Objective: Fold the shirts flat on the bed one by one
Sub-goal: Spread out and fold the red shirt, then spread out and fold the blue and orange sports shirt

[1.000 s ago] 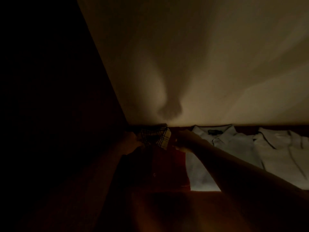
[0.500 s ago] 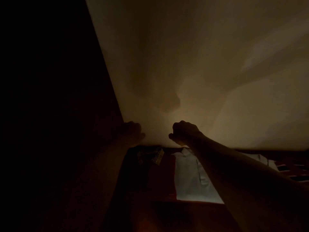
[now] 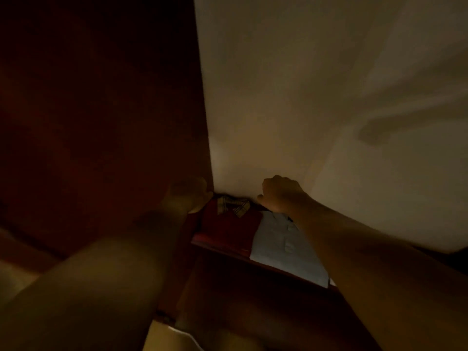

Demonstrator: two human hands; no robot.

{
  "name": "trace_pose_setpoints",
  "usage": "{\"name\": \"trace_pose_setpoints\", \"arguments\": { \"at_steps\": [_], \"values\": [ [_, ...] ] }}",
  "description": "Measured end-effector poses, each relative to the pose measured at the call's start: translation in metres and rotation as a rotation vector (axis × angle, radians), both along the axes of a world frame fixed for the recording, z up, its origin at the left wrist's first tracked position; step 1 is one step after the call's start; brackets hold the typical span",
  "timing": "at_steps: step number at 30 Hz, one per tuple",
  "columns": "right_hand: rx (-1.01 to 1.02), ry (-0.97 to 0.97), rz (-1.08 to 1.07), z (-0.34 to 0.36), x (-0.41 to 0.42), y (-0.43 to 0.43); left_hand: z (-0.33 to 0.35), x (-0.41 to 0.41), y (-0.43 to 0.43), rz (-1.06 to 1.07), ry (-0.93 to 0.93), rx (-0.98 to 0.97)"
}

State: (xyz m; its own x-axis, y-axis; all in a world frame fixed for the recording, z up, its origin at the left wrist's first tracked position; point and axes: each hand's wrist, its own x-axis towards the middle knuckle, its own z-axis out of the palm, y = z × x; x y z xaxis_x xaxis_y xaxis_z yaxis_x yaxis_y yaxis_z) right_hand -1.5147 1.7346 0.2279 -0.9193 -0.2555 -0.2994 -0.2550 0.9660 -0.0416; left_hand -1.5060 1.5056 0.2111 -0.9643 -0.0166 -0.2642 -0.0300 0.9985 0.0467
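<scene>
A folded red shirt [image 3: 229, 228] with a plaid collar lies on a dark wooden shelf [image 3: 253, 282], against a pale back wall. Right of it and touching it lies a folded light blue shirt [image 3: 281, 245]. My left hand [image 3: 187, 196] is at the red shirt's far left corner; it is blurred and dim, so its hold is unclear. My right hand [image 3: 281, 195] is curled into a fist at the red shirt's far right shoulder, thumb toward the collar, and covers the blue shirt's collar. Both forearms reach in from below.
A dark reddish wooden side panel [image 3: 114, 122] stands close on the left of the shirts. The pale wall [image 3: 316, 97] closes off the back. A light surface [image 3: 164, 338] shows at the bottom edge. The scene is very dim.
Half a second ago both fists were raised above the shirts, against the wall. They have come down to the red shirt's far corners. The view has swung left and closer.
</scene>
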Motion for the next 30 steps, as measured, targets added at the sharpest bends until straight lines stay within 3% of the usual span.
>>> {"name": "trace_pose_setpoints", "arguments": {
  "at_steps": [12, 17, 22, 30],
  "values": [
    [-0.077, -0.032, 0.275, 0.042, 0.145, -0.109, 0.029, 0.232, -0.083, 0.334, -0.068, 0.057],
    [0.02, -0.02, 0.49, 0.051, 0.225, -0.192, 0.038, 0.334, -0.141, 0.498, -0.015, 0.099],
    [0.004, -0.02, 0.722, 0.06, 0.325, -0.302, 0.048, 0.476, -0.228, 0.72, 0.019, 0.038],
    [-0.047, -0.001, 1.145, 0.083, 0.525, -0.48, 0.079, 0.752, -0.328, 1.242, 0.026, -0.009]
  ]
}}
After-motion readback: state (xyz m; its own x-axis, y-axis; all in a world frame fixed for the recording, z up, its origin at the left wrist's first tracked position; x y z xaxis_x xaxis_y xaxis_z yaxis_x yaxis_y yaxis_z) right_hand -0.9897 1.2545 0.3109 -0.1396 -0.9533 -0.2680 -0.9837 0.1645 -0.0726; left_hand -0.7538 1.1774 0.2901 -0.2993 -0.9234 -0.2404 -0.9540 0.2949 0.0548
